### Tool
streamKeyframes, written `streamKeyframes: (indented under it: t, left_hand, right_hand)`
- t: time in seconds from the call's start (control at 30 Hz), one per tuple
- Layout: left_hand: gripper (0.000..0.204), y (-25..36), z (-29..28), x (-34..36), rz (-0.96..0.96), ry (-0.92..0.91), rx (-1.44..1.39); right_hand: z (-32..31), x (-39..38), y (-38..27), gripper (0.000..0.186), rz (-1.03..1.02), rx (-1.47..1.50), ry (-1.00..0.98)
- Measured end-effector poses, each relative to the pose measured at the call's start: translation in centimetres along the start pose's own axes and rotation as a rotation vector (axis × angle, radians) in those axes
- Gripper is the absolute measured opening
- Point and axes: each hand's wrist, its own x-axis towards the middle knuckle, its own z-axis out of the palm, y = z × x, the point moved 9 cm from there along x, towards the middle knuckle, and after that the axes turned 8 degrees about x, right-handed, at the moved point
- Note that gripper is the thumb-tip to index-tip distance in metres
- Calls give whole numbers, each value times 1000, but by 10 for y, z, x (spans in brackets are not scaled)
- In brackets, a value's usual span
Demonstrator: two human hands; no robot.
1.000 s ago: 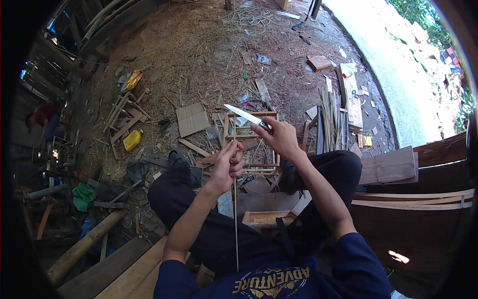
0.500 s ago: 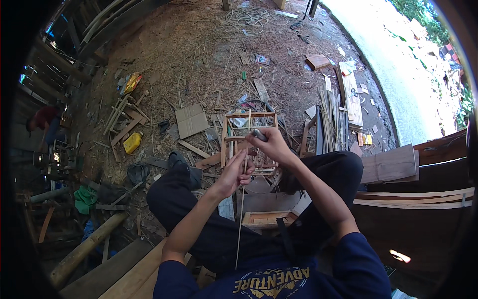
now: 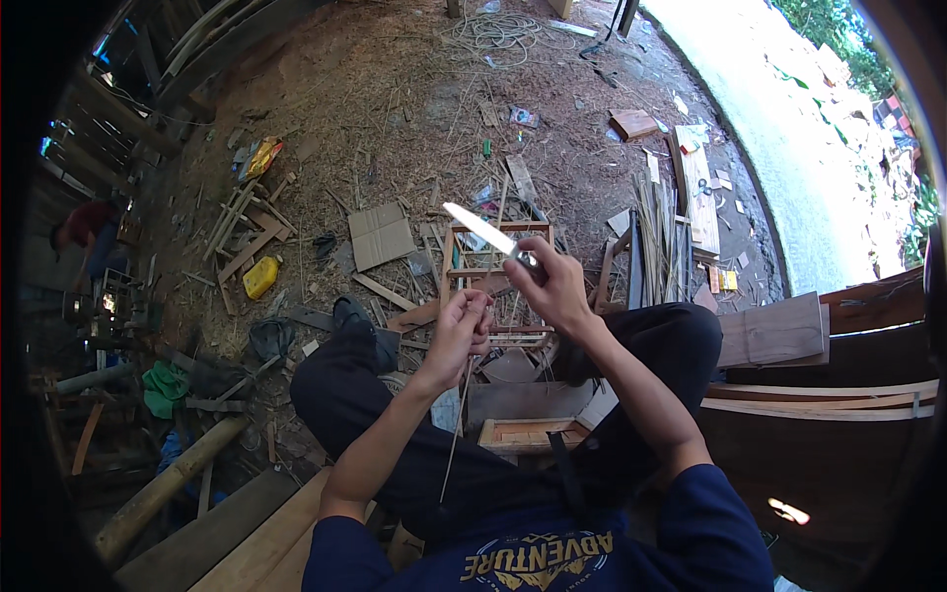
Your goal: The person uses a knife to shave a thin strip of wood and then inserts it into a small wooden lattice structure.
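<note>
Gripping one knife [image 3: 478, 228] by its dark handle, the right hand [image 3: 554, 286] is showing over the right side of one wooden frame [image 3: 531, 226], its fingers clamped. The knife's single pale blade is crossing in front of the frame's far left corner, its tip pointing beyond it. The left hand [image 3: 462, 335] is holding one thin stick [image 3: 454, 449], fingers curled tightly around it, by the frame's near left corner; the two hands are staying just apart. The stick is slanting out of the fist, away from the frame, toward the person's shirt [image 3: 538, 553].

Left of the frame, one cardboard piece [image 3: 381, 237] is lying near, and one yellow jug [image 3: 261, 279] is resting farther off. One bundle of thin strips [image 3: 658, 237], too crowded for counting, is lying right of the frame. One coil of cord [image 3: 488, 37] is lying well beyond it. One other person [image 3: 91, 225] is bending far left of the frame.
</note>
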Motion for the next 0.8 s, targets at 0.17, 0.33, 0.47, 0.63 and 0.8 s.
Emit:
streamKeyframes:
  t: [0.17,0.33,0.47,0.63,0.8]
  left_hand:
    - [16,12,-10,1,41,61,-77]
    - [12,17,-9,-7,16,122,-58]
    - [12,20,-6,-8,44,82,8]
    - [16,18,-7,-6,48,52,52]
    - [18,16,-10,-10,83,107,138]
  right_hand:
    - [19,-13,-12,33,-67,17,-96]
    - [42,-20,-5,38,-88,-73,-256]
    - [45,-20,-2,37,-57,-104,-288]
    - [42,-16,-5,39,-93,-72,-294]
    - [38,-14,-12,41,-215,-99,-271]
